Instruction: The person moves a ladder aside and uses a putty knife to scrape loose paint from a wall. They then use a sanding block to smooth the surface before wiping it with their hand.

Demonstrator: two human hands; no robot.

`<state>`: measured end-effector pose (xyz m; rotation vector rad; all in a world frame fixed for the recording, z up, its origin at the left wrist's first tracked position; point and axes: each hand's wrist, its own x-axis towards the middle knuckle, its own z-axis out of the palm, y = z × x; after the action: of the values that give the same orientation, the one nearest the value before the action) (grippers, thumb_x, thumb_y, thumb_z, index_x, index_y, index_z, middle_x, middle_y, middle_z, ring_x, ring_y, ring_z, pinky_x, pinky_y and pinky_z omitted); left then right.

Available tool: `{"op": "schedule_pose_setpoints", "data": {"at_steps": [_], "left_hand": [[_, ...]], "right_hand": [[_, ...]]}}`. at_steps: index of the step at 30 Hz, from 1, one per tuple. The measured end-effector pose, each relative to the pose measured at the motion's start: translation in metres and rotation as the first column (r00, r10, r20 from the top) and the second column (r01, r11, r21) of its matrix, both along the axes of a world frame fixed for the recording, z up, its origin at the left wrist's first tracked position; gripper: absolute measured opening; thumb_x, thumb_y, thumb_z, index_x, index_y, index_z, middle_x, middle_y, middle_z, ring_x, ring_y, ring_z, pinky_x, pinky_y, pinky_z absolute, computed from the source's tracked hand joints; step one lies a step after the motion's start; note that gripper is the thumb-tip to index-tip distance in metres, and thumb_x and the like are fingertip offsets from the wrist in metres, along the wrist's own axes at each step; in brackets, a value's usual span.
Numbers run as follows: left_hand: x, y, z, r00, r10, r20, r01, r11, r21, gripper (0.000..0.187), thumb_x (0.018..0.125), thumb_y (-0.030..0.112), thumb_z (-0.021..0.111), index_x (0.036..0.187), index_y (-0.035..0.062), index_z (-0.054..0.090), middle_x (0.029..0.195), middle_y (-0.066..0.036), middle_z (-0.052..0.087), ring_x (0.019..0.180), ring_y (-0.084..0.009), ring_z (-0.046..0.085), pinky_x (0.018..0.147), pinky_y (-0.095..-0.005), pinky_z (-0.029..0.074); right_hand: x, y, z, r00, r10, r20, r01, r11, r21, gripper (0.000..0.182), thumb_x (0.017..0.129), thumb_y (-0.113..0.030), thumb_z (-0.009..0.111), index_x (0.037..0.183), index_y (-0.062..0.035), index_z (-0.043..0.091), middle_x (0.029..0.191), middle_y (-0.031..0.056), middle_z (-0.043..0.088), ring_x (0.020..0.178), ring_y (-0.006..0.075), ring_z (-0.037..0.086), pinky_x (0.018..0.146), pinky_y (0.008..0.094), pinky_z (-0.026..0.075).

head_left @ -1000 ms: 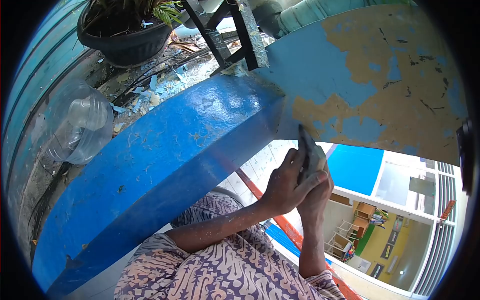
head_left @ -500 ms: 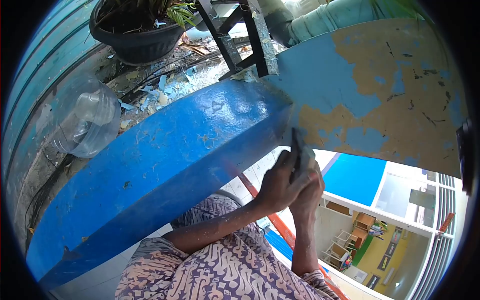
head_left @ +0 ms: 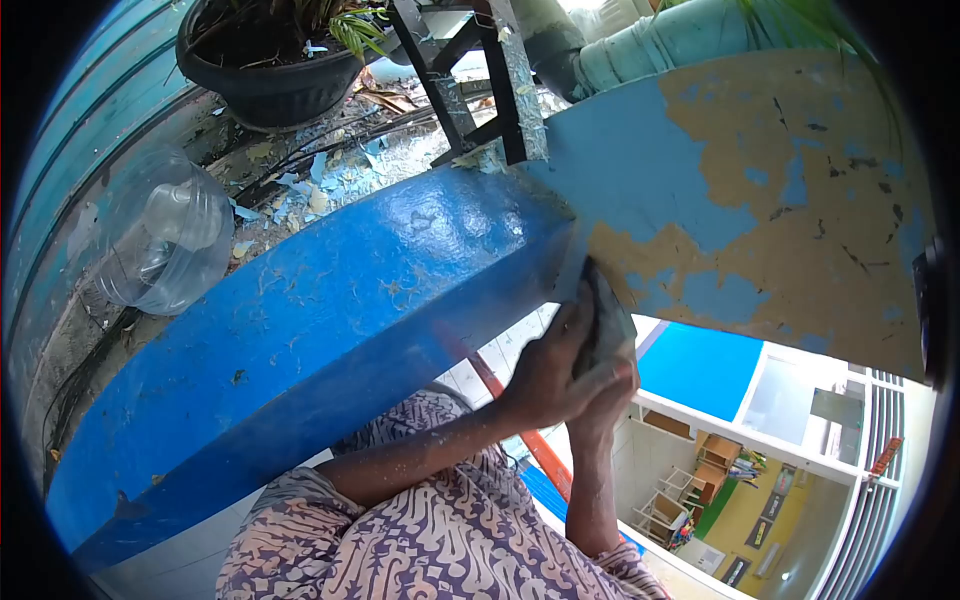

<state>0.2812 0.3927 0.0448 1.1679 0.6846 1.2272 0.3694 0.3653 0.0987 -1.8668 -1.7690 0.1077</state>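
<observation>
My left hand point(head_left: 545, 375) and my right hand point(head_left: 610, 375) are closed together around a grey, dark-edged flat tool point(head_left: 608, 315). Its exact kind is partly hidden by my fingers. The tool's dark tip is right at the corner where a blue-painted curved panel point(head_left: 300, 300) meets another panel point(head_left: 690, 200). That second panel has light blue paint peeled away in patches, with brown board showing through. The blue panel's surface carries scuffs and loose paint bits.
A black plant pot point(head_left: 270, 85) stands at the upper left, above a clear plastic container point(head_left: 165, 240). Paint flakes point(head_left: 310, 190) litter the ground near a dark metal frame point(head_left: 495, 90). A pale wrapped pipe point(head_left: 670, 55) runs behind. Below right, shelves and chairs point(head_left: 670, 510) show in a lower room.
Both hands and the tool have shifted slightly left along the corner, and the tool has turned a little. The whole view has also shifted slightly.
</observation>
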Motion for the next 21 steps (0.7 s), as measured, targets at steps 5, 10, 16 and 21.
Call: {"op": "schedule_pose_setpoints", "data": {"at_steps": [5, 10, 16, 21], "left_hand": [[-0.008, -0.005, 0.010, 0.997, -0.067, -0.048, 0.067, 0.998, 0.012, 0.090, 0.098, 0.049, 0.067, 0.154, -0.0120, 0.030, 0.109, -0.022, 0.053, 0.093, -0.0312, 0.063, 0.076, -0.0390, 0.053], [-0.002, -0.003, 0.011, 1.000, -0.009, -0.027, 0.010, 0.999, 0.032, 0.082, 0.095, 0.048, 0.070, 0.149, -0.0060, 0.040, 0.100, -0.018, 0.053, 0.083, -0.0323, 0.063, 0.071, -0.0402, 0.053], [0.002, -0.019, 0.017, 0.998, -0.063, -0.009, 0.064, 0.998, 0.020, 0.093, 0.094, 0.048, 0.070, 0.159, -0.0030, 0.026, 0.104, -0.020, 0.054, 0.084, -0.0333, 0.063, 0.069, -0.0396, 0.053], [0.000, -0.015, 0.001, 1.000, -0.026, -0.013, 0.026, 1.000, -0.008, 0.084, 0.096, 0.046, 0.069, 0.154, -0.0033, 0.035, 0.104, -0.019, 0.053, 0.086, -0.0328, 0.063, 0.071, -0.0418, 0.053]], "right_hand": [[-0.013, -0.002, 0.022, 0.987, 0.004, 0.163, 0.007, 0.997, -0.071, 0.038, 0.093, -0.010, 0.067, 0.130, -0.0025, 0.064, 0.097, 0.0108, 0.066, 0.080, 0.0244, 0.069, 0.064, 0.0355, 0.053], [-0.011, -0.004, 0.016, 0.999, -0.043, 0.000, 0.043, 0.997, -0.059, 0.039, 0.097, -0.009, 0.062, 0.135, -0.0024, 0.062, 0.105, 0.0116, 0.066, 0.085, 0.0239, 0.068, 0.069, 0.0345, 0.053], [0.002, -0.013, 0.014, 1.000, -0.002, 0.003, 0.002, 0.998, 0.056, 0.042, 0.089, -0.009, 0.069, 0.130, -0.0053, 0.063, 0.099, 0.0110, 0.066, 0.080, 0.0280, 0.068, 0.067, 0.0379, 0.053], [0.006, -0.013, 0.003, 0.982, 0.010, 0.190, -0.002, 0.999, -0.042, 0.038, 0.087, -0.008, 0.069, 0.125, -0.0058, 0.066, 0.092, 0.0106, 0.064, 0.074, 0.0280, 0.067, 0.062, 0.0388, 0.053]]}}
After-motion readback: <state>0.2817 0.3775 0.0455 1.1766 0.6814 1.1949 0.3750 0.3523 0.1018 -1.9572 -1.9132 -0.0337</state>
